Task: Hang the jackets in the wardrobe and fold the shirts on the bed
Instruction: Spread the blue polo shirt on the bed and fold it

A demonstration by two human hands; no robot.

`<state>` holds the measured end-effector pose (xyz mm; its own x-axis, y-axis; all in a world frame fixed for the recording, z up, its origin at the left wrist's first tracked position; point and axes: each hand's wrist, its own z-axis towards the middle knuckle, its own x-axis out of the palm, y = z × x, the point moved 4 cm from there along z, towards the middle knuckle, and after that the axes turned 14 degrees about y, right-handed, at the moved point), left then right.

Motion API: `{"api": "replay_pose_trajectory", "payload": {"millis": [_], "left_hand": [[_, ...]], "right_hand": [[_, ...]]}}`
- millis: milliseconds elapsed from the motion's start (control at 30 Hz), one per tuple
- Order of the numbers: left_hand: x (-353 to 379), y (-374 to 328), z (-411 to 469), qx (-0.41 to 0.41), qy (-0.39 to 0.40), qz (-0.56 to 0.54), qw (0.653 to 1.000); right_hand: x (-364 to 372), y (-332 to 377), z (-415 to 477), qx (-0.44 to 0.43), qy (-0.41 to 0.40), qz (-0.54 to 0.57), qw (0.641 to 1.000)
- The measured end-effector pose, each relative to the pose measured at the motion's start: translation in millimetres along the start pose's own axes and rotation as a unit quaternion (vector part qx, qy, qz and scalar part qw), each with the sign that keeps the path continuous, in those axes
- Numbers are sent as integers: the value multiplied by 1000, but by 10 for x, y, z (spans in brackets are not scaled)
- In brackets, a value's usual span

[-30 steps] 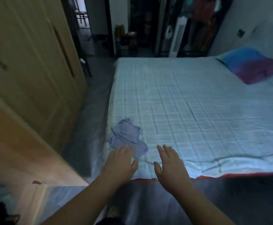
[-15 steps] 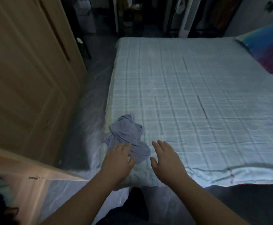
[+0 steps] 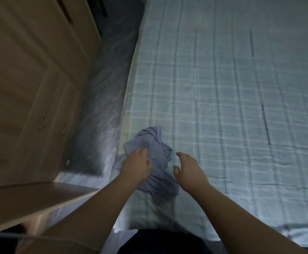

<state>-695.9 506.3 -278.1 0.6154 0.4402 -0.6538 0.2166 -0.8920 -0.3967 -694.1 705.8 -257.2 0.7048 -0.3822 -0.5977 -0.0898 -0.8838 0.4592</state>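
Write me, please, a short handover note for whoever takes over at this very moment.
Left hand: fingers curled into the crumpled lilac shirt.
Right hand: open, beside the shirt, holding nothing.
The shirt lies near the edge of the pale blue checked bed, on the side facing the light wooden wardrobe.
Done: nothing folded yet.
Left: spread and fold this shirt. No jackets show in this view.

We look from one camera on head. Faces forward and steeply down over bed [image 3: 223,88], wardrobe [image 3: 30,70] at left. Left hand [image 3: 136,165] and right hand [image 3: 190,169] close below us.
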Motion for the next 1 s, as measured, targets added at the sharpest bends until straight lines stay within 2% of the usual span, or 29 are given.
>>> {"api": "replay_pose_trajectory", "payload": {"millis": [167, 300, 467, 633, 733, 833, 1000], "left_hand": [[332, 227, 693, -53, 45, -44, 997], [517, 425, 1217, -91, -13, -111, 990], [677, 563, 1578, -123, -96, -246, 957], [592, 558, 1460, -147, -94, -304, 937], [362, 426, 1128, -103, -97, -353, 925], [48, 246, 723, -35, -94, -388, 916], [-484, -222, 185, 67, -61, -323, 942]], "right_hand": [[196, -163, 767, -8, 66, 98, 993], [477, -268, 1386, -21, 108, 134, 985], [703, -360, 1829, -24, 93, 195, 976], [896, -415, 1765, 31, 140, 202, 969], [694, -385, 1545, 30, 86, 244, 966], [266, -283, 1255, -13, 18, 276, 961], [-617, -97, 588, -55, -86, 264, 959]]}}
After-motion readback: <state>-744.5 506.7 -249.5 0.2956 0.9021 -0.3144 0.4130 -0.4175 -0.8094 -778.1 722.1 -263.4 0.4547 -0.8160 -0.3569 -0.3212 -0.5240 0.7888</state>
